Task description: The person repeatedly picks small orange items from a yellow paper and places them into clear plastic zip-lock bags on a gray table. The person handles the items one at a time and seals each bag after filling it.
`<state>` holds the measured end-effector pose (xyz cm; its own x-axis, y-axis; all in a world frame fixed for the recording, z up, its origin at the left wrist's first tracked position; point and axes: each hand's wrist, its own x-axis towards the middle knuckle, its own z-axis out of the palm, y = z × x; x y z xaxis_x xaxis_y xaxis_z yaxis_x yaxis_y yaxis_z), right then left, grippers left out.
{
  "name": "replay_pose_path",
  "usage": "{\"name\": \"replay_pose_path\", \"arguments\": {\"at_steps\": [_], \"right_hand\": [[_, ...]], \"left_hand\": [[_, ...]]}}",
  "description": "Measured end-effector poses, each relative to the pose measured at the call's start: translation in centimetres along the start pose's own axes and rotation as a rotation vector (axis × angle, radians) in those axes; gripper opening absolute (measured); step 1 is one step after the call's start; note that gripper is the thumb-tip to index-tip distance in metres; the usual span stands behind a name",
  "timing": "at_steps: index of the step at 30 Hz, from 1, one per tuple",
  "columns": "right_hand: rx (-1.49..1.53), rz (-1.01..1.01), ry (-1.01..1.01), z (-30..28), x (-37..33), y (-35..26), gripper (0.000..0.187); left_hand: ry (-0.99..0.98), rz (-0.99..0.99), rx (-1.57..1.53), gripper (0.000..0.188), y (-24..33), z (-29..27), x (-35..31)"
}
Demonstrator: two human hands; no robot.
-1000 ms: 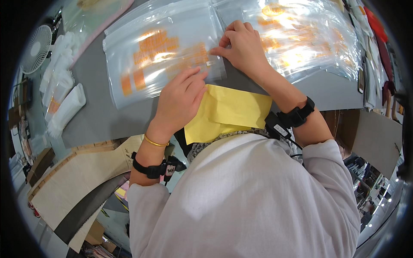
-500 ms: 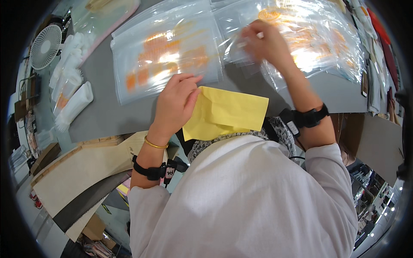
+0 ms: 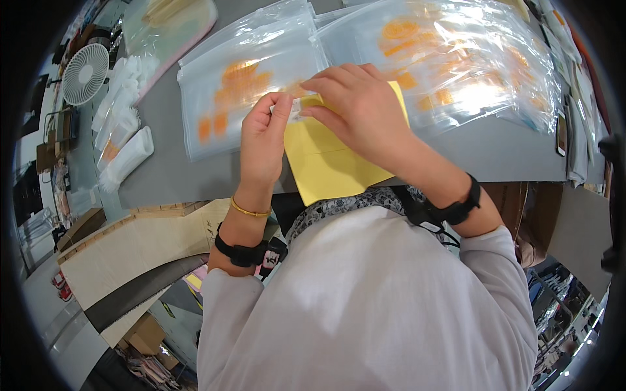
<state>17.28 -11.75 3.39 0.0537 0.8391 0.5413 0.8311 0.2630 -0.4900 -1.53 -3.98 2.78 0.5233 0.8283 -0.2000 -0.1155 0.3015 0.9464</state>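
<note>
My left hand (image 3: 264,133) is closed with its thumb against the fingers, at the upper left corner of a sheet of yellow paper (image 3: 336,159). At its thumb tip is a small white slip (image 3: 295,109), partly hidden by the fingers. My right hand (image 3: 365,107) curves over the upper part of the yellow sheet, thumb and fingertips brought in at the slip. The sheet hangs at the table's near edge, in front of my body. Clear plastic bags with orange print (image 3: 244,81) lie flat just beyond my left hand.
More clear printed bags (image 3: 450,72) are spread in a shiny pile to the right on the grey table (image 3: 486,153). Rolled white plastic packs (image 3: 127,156) line the left edge, by a white fan (image 3: 85,73). A phone (image 3: 561,133) lies at the right edge.
My right hand has come left and nearer from over the right-hand bags to meet my left hand. The yellow sheet has turned and its upper right corner is raised.
</note>
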Motion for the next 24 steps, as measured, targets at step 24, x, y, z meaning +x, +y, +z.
{"name": "replay_pose_path", "arguments": {"at_steps": [24], "right_hand": [[0.513, 0.788, -0.016, 0.0, -0.8, -2.2, 0.006]], "left_hand": [[-0.104, 0.746, 0.968, 0.022, -1.6, -3.7, -1.8]]}}
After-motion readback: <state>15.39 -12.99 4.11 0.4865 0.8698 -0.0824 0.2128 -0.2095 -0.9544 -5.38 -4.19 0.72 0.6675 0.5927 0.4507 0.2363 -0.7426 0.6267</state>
